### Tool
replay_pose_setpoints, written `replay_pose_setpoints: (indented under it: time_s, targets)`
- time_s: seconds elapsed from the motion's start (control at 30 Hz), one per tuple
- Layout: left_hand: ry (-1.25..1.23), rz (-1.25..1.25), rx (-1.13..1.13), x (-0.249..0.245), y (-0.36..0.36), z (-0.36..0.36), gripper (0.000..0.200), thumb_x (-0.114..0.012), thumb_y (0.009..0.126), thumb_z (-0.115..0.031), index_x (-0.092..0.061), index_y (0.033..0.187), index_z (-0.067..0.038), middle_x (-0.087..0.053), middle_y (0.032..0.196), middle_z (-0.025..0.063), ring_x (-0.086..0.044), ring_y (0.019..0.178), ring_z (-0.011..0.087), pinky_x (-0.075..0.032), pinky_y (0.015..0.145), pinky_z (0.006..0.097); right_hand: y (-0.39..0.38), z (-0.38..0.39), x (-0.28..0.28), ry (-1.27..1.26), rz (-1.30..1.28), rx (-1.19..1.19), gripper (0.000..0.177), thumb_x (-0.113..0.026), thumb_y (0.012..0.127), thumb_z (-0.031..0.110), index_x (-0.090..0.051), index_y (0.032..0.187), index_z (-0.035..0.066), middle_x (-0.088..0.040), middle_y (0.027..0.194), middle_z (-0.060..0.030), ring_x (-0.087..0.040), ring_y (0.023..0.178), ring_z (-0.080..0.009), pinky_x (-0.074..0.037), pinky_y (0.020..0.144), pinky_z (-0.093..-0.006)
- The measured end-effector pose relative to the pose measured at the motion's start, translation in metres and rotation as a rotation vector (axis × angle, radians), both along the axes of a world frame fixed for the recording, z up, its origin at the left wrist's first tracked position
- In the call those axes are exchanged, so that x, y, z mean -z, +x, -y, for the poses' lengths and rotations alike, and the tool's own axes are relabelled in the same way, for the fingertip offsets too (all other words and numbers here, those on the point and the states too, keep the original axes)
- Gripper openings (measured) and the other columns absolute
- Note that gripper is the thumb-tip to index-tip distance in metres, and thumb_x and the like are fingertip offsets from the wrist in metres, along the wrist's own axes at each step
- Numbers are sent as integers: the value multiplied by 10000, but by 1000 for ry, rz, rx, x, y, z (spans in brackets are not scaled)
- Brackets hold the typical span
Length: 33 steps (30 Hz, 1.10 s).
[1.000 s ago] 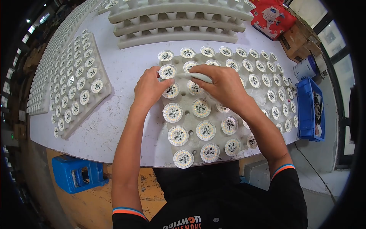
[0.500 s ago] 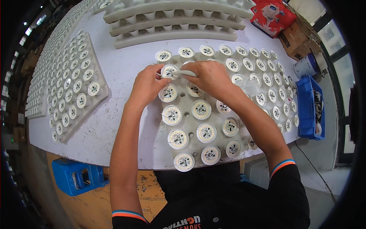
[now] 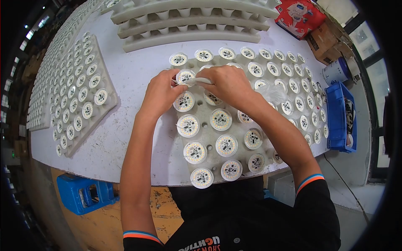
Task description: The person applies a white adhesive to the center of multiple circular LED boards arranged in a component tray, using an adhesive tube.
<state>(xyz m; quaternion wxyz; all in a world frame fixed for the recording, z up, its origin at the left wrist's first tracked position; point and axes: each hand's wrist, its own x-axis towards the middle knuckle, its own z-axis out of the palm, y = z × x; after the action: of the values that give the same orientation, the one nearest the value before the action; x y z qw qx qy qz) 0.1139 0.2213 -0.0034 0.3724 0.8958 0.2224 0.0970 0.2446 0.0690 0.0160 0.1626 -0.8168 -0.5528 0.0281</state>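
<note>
Far left of the fingers, below the bench (image 3: 138, 75) edge: blue plastic crate (image 3: 86, 193), off the work surface. Left of the fingers, well apart: full foam tray (image 3: 79, 90) of lamp cups, with more such rows beyond it.

Left hand (image 3: 161, 94): fingers (image 3: 173, 83) pinched on the rim of one LED lamp cup (image 3: 185, 76). The cup is seated in its pocket, second row of the work tray (image 3: 206, 136).

Right hand (image 3: 228, 83): fingers clenched round a white pen-like tool (image 3: 202, 80), its tip on that same cup, just beside the left fingers. This hand hides the cups under it, and the forearm crosses the work tray diagonally, covering several more.

Beyond the fingers: stack of empty foam trays (image 3: 188, 25), clear of both hands. Just right of the right wrist: clear plastic bag (image 3: 272, 94) lying over some cups.

Far right of the fingers: red bag (image 3: 299, 14), cardboard box (image 3: 331, 46), white roll (image 3: 335, 73), blue bin (image 3: 341, 119) at the bench edge.
</note>
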Motion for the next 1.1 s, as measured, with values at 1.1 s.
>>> replay_pose_setpoints:
  time_s: [1.1]
  targets:
    - [-24,31,6,3,-3,-3,465,-741,800,-124,-628,1239,-21,-691,1030,120,-642,882,191,-526,791,341,2,4,3,144,-89,59,239,-654,877,329,-718,1024,153,-708,828,-133,-676,752,-340,-516,654,-462]
